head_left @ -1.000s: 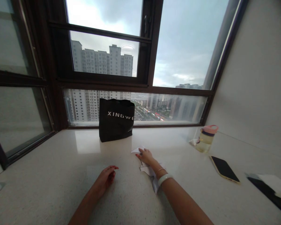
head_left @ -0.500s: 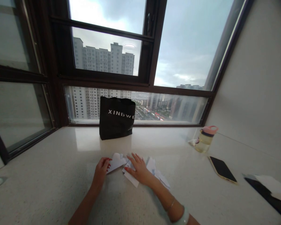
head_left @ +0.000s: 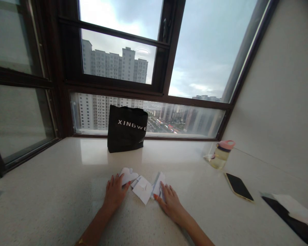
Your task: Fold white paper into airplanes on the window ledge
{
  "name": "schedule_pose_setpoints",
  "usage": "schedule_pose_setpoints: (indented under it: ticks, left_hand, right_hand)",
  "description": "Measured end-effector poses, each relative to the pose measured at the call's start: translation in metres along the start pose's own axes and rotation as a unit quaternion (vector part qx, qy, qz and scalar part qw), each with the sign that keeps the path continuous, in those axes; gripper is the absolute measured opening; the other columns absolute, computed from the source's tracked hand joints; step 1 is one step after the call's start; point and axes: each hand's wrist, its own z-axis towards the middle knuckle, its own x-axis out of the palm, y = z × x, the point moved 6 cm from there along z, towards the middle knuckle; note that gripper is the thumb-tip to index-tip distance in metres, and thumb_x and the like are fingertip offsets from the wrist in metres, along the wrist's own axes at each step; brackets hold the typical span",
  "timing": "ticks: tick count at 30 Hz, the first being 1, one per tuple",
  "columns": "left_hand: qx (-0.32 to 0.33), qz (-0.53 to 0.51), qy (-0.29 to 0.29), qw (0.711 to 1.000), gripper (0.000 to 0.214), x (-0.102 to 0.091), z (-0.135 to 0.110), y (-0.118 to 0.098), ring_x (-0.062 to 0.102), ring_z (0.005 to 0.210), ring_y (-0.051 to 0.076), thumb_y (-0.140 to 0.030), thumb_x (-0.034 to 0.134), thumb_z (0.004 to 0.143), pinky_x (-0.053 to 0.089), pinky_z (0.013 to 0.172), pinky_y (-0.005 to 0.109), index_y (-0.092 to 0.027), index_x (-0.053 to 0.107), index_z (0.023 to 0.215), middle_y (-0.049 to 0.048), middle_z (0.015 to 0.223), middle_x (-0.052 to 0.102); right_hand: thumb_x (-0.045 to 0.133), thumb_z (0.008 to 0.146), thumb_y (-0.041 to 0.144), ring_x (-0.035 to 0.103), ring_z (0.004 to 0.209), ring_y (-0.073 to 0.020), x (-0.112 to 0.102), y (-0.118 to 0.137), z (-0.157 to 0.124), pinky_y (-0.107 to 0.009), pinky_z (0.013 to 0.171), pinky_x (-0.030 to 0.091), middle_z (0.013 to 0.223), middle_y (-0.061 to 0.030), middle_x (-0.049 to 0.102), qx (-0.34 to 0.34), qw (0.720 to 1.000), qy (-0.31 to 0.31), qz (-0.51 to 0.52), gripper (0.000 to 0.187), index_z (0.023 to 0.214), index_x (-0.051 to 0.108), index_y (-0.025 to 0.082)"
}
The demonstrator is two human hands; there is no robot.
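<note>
Several white paper pieces lie in a loose row on the pale speckled counter. My left hand (head_left: 116, 192) rests with fingers spread on the near edge of the left paper piece (head_left: 128, 175), which has a wavy cut outline. In the middle, a squarish folded paper (head_left: 143, 191) lies untouched on top of another piece. My right hand (head_left: 170, 201) lies flat, fingers apart, over the right-hand paper (head_left: 158, 184) and covers part of it.
A black bag (head_left: 127, 131) with white lettering stands by the window. To the right are a bottle (head_left: 220, 156) with a pink lid, a phone (head_left: 239, 187), and a black flat item (head_left: 289, 217) with white paper (head_left: 296, 206) on it.
My right hand has shifted right, off the middle papers and onto the right-hand ones. The fingers of my left hand, curled at the paper's edge before, now lie spread on it.
</note>
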Motion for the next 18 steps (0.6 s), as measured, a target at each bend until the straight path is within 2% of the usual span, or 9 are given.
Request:
schedule_pose_setpoints:
  ticks: [5, 8, 11, 14, 16, 18]
  left_hand:
    - [0.019, -0.104, 0.013, 0.994, 0.035, 0.001, -0.002, -0.004, 0.037, 0.117, 0.027, -0.040, 0.043, 0.076, 0.018, 0.100, 0.044, -0.026, 0.056, 0.106, 0.0076, 0.118, 0.054]
    - [-0.015, -0.166, 0.035, 0.985, 0.034, 0.005, -0.003, -0.009, 0.040, 0.115, 0.025, -0.035, 0.036, 0.080, 0.012, 0.101, 0.047, -0.026, 0.055, 0.107, 0.0050, 0.118, 0.055]
    - [-0.043, -0.257, 0.016, 0.965, 0.039, -0.001, -0.004, -0.023, 0.041, 0.114, 0.022, -0.034, 0.030, 0.082, 0.018, 0.102, 0.041, -0.022, 0.051, 0.112, 0.0062, 0.120, 0.052]
    - [-0.007, -0.344, -0.044, 0.938, 0.041, -0.025, 0.001, -0.046, 0.041, 0.114, 0.018, -0.032, 0.029, 0.082, 0.026, 0.100, 0.031, -0.017, 0.049, 0.115, 0.0081, 0.123, 0.048]
    - [0.039, -0.351, -0.086, 0.932, 0.040, -0.049, 0.008, -0.063, 0.038, 0.117, 0.018, -0.030, 0.031, 0.081, 0.025, 0.101, 0.032, -0.015, 0.049, 0.113, 0.0089, 0.124, 0.046]
    - [0.070, -0.346, -0.093, 0.931, 0.036, -0.069, 0.015, -0.072, 0.041, 0.114, 0.018, -0.030, 0.035, 0.081, 0.026, 0.100, 0.033, -0.017, 0.051, 0.110, 0.0073, 0.118, 0.049]
  right_hand:
    - [0.029, 0.081, 0.054, 0.018, 0.127, -0.0300, 0.014, 0.067, 0.012, -0.051, 0.100, 0.015, 0.135, -0.0126, 0.033, -0.037, 0.996, -0.002, 0.079, 0.064, 0.132, 0.027, 0.016]
    - [0.022, 0.084, 0.051, 0.023, 0.125, -0.0280, 0.021, 0.096, 0.021, -0.057, 0.098, 0.011, 0.134, -0.0106, 0.035, -0.019, 0.986, -0.021, 0.164, 0.057, 0.132, 0.026, 0.020]
    - [0.015, 0.086, 0.049, 0.029, 0.123, -0.0238, 0.023, 0.120, 0.028, -0.056, 0.098, 0.013, 0.134, -0.0075, 0.035, -0.008, 0.960, -0.027, 0.280, 0.053, 0.130, 0.028, 0.024]
    - [0.012, 0.085, 0.051, 0.027, 0.124, -0.0204, 0.006, 0.145, 0.035, -0.045, 0.100, 0.022, 0.134, -0.0080, 0.034, -0.053, 0.921, -0.028, 0.386, 0.058, 0.130, 0.030, 0.019]
    - [0.011, 0.085, 0.052, 0.028, 0.124, -0.0173, -0.016, 0.156, 0.040, -0.037, 0.100, 0.026, 0.133, -0.0069, 0.036, -0.120, 0.891, -0.056, 0.434, 0.060, 0.130, 0.030, 0.018]
    - [0.010, 0.085, 0.053, 0.032, 0.122, -0.0155, -0.038, 0.153, 0.045, -0.033, 0.099, 0.027, 0.131, -0.0051, 0.040, -0.151, 0.874, -0.096, 0.452, 0.060, 0.128, 0.032, 0.019]
